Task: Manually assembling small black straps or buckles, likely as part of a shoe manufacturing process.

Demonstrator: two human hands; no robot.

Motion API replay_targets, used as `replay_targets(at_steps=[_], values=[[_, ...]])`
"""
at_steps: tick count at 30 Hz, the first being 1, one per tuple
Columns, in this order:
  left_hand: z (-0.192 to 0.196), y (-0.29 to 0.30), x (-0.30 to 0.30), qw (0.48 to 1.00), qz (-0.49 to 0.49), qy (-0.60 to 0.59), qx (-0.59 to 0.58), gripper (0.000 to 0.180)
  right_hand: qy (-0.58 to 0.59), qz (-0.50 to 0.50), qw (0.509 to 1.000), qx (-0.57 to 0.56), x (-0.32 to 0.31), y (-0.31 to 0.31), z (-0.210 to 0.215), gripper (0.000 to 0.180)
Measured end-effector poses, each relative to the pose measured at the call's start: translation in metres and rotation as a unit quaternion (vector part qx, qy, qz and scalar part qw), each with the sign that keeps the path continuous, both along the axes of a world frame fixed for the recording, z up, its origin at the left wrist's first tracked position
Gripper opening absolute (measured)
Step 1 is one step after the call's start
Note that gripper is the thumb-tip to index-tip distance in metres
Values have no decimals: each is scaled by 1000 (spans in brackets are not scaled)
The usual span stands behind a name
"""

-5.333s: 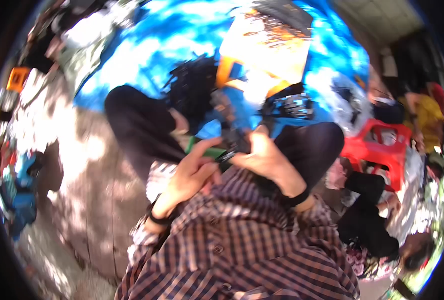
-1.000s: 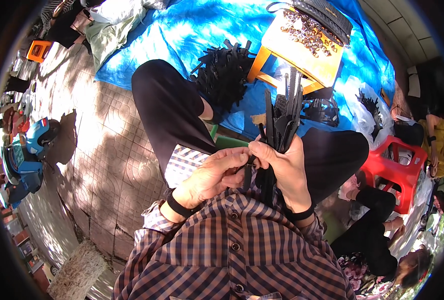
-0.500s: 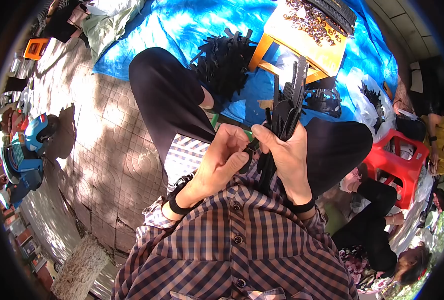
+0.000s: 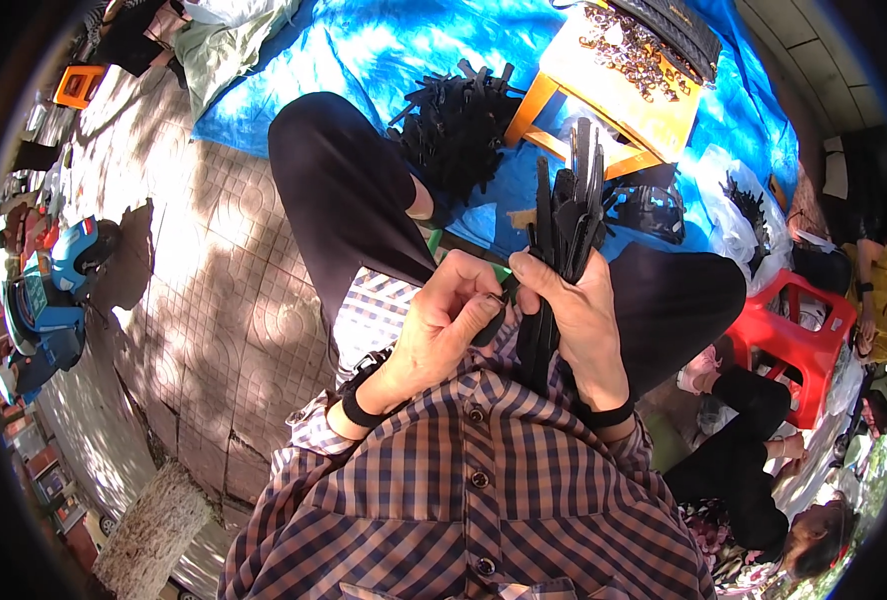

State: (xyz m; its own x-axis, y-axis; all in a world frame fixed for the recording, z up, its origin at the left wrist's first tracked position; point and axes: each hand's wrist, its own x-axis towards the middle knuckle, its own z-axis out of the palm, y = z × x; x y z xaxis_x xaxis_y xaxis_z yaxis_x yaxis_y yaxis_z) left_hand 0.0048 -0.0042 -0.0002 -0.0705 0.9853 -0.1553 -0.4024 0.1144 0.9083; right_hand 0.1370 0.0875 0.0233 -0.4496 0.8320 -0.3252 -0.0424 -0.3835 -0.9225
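A blue tarp (image 4: 364, 50) lies ahead of the knees, a heap of black strips (image 4: 459, 120) on it. Nearer than that heap, the right hand (image 4: 574, 310), fist upright, grips a bundle of black strips (image 4: 564, 210). Just left, the left hand (image 4: 449, 320) pinches a single strip's end.

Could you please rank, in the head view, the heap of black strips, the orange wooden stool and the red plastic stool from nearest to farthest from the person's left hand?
Measured from the left hand:
1. Heap of black strips: straight ahead on the blue tarp, beside the knee.
2. Orange wooden stool: ahead and to the right, just past the heap.
3. Red plastic stool: far right.
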Motion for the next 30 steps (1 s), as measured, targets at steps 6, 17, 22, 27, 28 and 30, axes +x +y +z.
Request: replay_targets(at_steps=[6, 17, 22, 27, 28, 30], values=[[0, -4, 3, 999, 30, 3, 9, 7, -9, 20, 999, 25, 1, 0, -3, 20], [3, -5, 15, 996, 83, -27, 20, 7, 36, -11, 997, 68, -2, -12, -5, 22], [6, -5, 17, 995, 101, 0, 12, 6, 2, -25, 996, 84, -1, -14, -3, 22], [9, -9, 20, 991, 132, 20, -11, 6, -45, -67, 987, 140, -4, -23, -4, 18], [10, -9, 20, 991, 133, 20, -11, 6, -51, -72, 984, 155, -4, -24, -6, 18], [11, -8, 20, 991, 131, 3, -8, 6, 7, -63, 993, 96, -5, -19, -6, 17]])
